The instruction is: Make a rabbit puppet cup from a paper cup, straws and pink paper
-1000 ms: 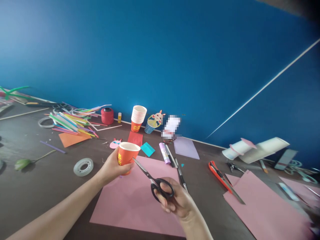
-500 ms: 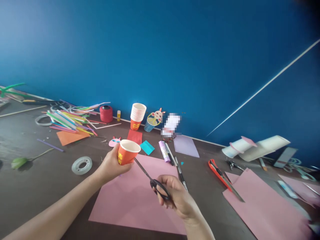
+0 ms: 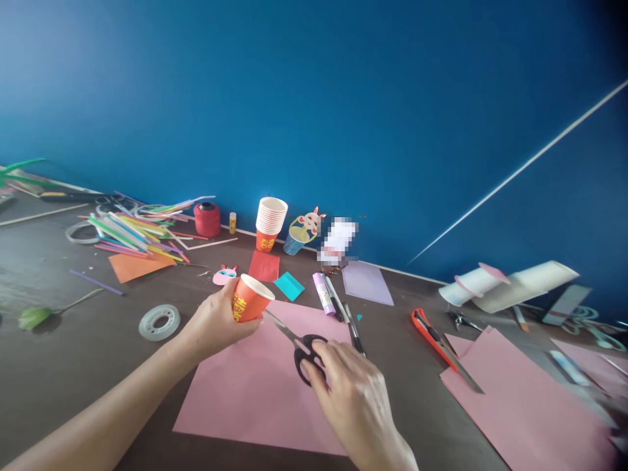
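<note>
My left hand [image 3: 216, 322] grips an orange paper cup [image 3: 251, 299] with yellow print, tilted with its mouth toward the right, above a pink paper sheet [image 3: 245, 392]. My right hand [image 3: 346, 389] holds black-handled scissors [image 3: 294, 340], fingers through the loops. The blade tips reach the cup's lower side just under its rim. Both hands hover over the dark table [image 3: 59, 353].
A tape roll [image 3: 158, 321] lies left of the cup. A stack of cups [image 3: 269, 224], red thread spool [image 3: 207, 218], coloured straws [image 3: 132, 232], glue stick [image 3: 324, 292], pens [image 3: 349, 320], orange utility knife [image 3: 434, 339] and more pink paper [image 3: 530, 399] surround the sheet.
The cup has tipped further toward the right. My right hand has rolled palm down and moved the scissors closer, so the blades now touch the cup.
</note>
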Demonstrator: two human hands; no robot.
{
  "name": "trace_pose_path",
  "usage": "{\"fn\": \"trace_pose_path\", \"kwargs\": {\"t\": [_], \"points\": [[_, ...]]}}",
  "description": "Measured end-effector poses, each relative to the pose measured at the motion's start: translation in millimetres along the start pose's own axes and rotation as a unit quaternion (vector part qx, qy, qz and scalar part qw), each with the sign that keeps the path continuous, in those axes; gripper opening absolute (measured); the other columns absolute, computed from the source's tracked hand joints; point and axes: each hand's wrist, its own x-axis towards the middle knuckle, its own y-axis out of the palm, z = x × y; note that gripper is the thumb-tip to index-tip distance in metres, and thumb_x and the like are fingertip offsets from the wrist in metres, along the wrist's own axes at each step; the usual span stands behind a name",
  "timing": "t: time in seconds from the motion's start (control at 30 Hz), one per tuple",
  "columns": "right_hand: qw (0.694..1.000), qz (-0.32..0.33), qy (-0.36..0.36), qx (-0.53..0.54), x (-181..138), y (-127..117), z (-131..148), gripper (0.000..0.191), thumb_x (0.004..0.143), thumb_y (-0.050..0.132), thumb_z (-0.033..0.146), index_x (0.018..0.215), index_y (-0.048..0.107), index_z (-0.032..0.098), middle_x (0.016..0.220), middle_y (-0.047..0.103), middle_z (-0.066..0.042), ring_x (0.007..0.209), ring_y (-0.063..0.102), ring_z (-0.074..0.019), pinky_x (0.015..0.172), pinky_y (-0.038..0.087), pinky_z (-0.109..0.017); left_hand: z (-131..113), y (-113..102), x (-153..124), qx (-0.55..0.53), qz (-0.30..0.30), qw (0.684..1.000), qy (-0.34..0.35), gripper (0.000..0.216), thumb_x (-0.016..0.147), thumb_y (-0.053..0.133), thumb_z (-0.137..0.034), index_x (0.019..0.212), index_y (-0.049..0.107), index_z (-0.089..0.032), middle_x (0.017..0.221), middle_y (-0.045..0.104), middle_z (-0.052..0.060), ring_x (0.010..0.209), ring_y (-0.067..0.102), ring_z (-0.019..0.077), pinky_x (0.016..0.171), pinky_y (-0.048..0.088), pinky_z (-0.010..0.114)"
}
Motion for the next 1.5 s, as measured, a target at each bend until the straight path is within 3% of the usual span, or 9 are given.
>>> {"fn": "trace_pose_path", "kwargs": {"t": [0.2,0.37,0.47,0.6,0.7,0.77,0.93,1.1,1.5], "points": [[0.998,-0.055,-0.001,0.007,3.6,2.6,-5.8,0.018,0.083,0.051,0.019,0.099,0.058,0.019,0.088,0.064,-0.007,0.081,0.053,-0.0216,0.073,0.038,-0.033,0.9,2.0,-1.0,0.034,-0.007,0.999,-0.009,0.037,0.060,0.063,-0.039,0.092,0.054,-0.023,0.072,0.061,0.002,0.061,0.057,0.0217,0.052,0.035,0.025],[0.972,0.023,0.124,0.200,6.0,4.6,-6.1,0.007,0.075,0.060,0.020,0.082,0.061,0.019,0.073,0.061,-0.003,0.070,0.054,-0.0181,0.065,0.040,-0.029,0.4,2.7,-1.8,0.066,-0.038,0.996,0.041,0.050,0.060,0.064,-0.035,0.106,0.049,-0.024,0.086,0.062,0.003,0.073,0.060,0.0237,0.058,0.039,0.027],[0.875,0.120,0.233,0.407,9.5,5.2,-11.0,0.011,0.073,0.062,0.027,0.072,0.059,0.016,0.060,0.056,0.000,0.055,0.049,-0.0120,0.052,0.036,-0.023,0.9,3.5,-2.9,0.045,-0.054,0.995,0.071,0.055,0.058,0.065,-0.029,0.110,0.046,-0.026,0.095,0.062,0.002,0.080,0.060,0.0235,0.064,0.042,0.029],[0.730,0.196,0.279,0.593,12.8,8.1,-23.0,0.024,0.068,0.066,0.035,0.065,0.058,0.013,0.048,0.053,0.002,0.044,0.042,-0.0072,0.044,0.029,-0.019,1.3,3.8,-2.8,-0.076,-0.047,0.993,0.080,0.061,0.057,0.068,-0.028,0.113,0.043,-0.024,0.094,0.061,0.002,0.081,0.059,0.0219,0.070,0.045,0.030],[0.659,0.213,0.281,0.664,12.3,10.4,-31.0,0.028,0.065,0.069,0.037,0.065,0.058,0.011,0.043,0.053,0.001,0.037,0.039,-0.0061,0.039,0.022,-0.019,2.0,1.9,-0.2,-0.258,-0.018,0.966,0.023,0.061,0.059,0.070,-0.030,0.113,0.043,-0.021,0.093,0.059,0.004,0.081,0.058,0.0214,0.070,0.047,0.032],[0.639,0.202,0.271,0.691,12.1,9.9,-33.9,0.031,0.063,0.070,0.040,0.066,0.058,0.011,0.042,0.053,0.001,0.036,0.038,-0.0060,0.039,0.021,-0.019,4.8,0.5,1.5,-0.398,0.035,0.917,-0.020,0.058,0.061,0.070,-0.032,0.112,0.043,-0.021,0.091,0.059,0.004,0.079,0.058,0.0207,0.069,0.049,0.034],[0.658,0.132,0.258,0.695,14.5,5.8,-30.2,0.030,0.065,0.070,0.038,0.069,0.059,0.010,0.046,0.054,0.001,0.041,0.040,-0.0060,0.043,0.026,-0.018,17.7,4.9,-0.9,-0.588,0.203,0.782,-0.046,0.044,0.064,0.069,-0.036,0.100,0.055,-0.015,0.085,0.064,0.008,0.079,0.061,0.0229,0.072,0.049,0.036],[0.686,0.131,0.267,0.664,15.9,9.0,-24.6,0.029,0.067,0.069,0.038,0.070,0.058,0.011,0.054,0.055,0.000,0.044,0.044,-0.0064,0.047,0.030,-0.019,19.8,13.9,-6.6,-0.667,0.216,0.709,-0.075,0.033,0.078,0.053,-0.029,0.107,0.057,-0.013,0.102,0.064,0.013,0.095,0.058,0.0256,0.081,0.046,0.038],[0.745,0.163,0.222,0.608,13.0,8.5,-30.3,0.026,0.073,0.064,0.037,0.072,0.056,0.013,0.053,0.055,0.001,0.051,0.045,-0.0083,0.050,0.030,-0.020,20.8,11.8,-6.4,-0.727,0.203,0.634,-0.168,0.034,0.075,0.051,-0.033,0.097,0.061,-0.009,0.090,0.067,0.013,0.086,0.061,0.0277,0.079,0.046,0.042]]}}
